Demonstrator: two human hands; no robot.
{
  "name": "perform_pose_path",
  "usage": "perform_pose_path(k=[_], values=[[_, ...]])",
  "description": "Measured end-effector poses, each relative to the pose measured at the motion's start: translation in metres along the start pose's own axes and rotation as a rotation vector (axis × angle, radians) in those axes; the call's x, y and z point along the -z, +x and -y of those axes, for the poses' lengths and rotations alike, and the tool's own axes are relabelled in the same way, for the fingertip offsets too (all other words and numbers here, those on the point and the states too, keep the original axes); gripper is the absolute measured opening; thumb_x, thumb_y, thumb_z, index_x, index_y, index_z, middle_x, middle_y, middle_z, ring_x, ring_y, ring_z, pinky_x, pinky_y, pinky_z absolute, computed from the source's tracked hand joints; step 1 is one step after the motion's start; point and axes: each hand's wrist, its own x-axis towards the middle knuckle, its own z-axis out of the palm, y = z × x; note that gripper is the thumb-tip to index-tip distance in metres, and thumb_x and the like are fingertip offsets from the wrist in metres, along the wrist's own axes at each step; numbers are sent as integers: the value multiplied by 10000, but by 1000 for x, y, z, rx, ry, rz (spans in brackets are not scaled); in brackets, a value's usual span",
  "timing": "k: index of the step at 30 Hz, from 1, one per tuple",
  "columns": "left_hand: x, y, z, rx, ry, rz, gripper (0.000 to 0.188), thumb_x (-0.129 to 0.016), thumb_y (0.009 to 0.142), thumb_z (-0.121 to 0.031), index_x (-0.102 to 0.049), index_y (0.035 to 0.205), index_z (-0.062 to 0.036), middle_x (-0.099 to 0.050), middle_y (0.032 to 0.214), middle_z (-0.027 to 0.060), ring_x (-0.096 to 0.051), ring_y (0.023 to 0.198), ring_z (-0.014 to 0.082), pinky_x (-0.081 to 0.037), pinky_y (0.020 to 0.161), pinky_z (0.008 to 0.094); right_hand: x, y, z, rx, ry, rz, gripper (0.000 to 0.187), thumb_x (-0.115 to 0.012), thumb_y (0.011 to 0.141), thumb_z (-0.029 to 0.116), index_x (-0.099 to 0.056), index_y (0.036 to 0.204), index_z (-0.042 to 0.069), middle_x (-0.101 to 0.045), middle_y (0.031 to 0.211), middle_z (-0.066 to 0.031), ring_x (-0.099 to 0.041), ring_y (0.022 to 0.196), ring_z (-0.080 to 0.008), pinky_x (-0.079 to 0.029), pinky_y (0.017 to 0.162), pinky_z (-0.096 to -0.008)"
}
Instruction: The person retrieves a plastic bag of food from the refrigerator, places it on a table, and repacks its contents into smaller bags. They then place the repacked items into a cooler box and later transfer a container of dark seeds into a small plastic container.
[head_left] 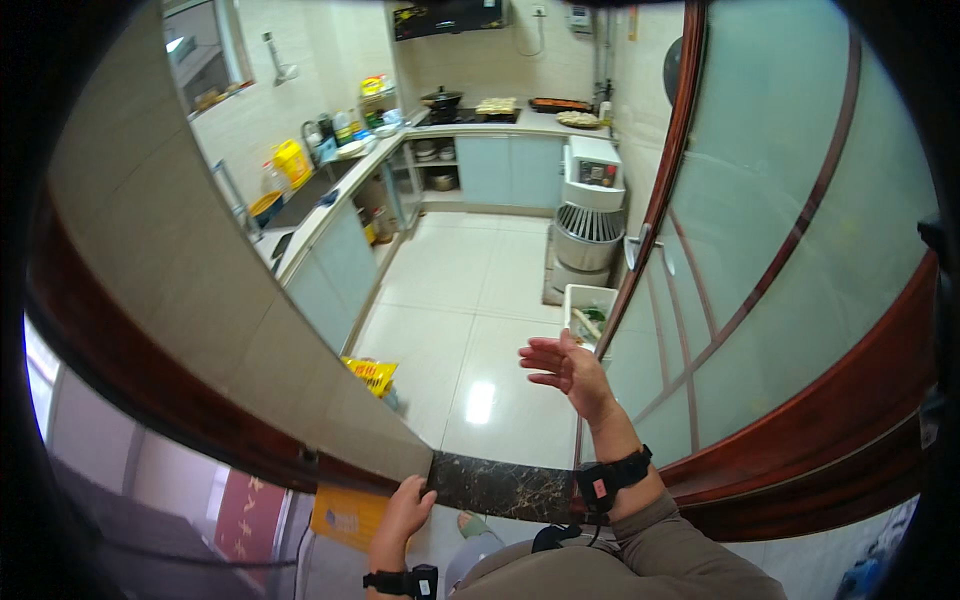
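Observation:
I stand at a kitchen doorway, above a dark marble threshold [505,485]. My right hand [568,372] is raised over the pale tiled floor, its fingers apart and nothing in them. Close to it on the right is the edge of a frosted glass door [790,200] with a red-brown wooden frame and a metal handle [637,248]. Low down on the left, my left hand [402,510] is beside the end of the tiled wall [330,400]. Its thumb and forefinger show apart, holding nothing visible; the other fingers are partly hidden. Dark bands circle both wrists.
A dough mixer [588,235] and a white bin [590,298] stand along the right side. A yellow bag [372,375] lies by the left wall. Counters with a sink [305,195], a black pan [441,98] and trays of food [496,106] line the left and back.

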Motion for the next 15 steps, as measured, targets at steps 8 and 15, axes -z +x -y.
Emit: perform_pose_path(k=[8,15], values=[[39,198,-30,-123,-348,330,404,-589,873,-264,-527,1177,-5,-571,1151,164,-608,955,255,-490,817,333,-8,85,-1,186,-98,-326,370,-644,808,40,-542,1161,-9,-622,973,-57,-579,846,-104,-485,712,-215],[46,321,1,-142,-283,276,403,-578,865,-278,-529,1147,7,-538,1167,183,-602,936,278,-487,799,344,15,227,-12,175,36,-188,531,-398,946,478,-587,978,-17,-522,594,-21,-394,445,-63,-336,433,-198]])
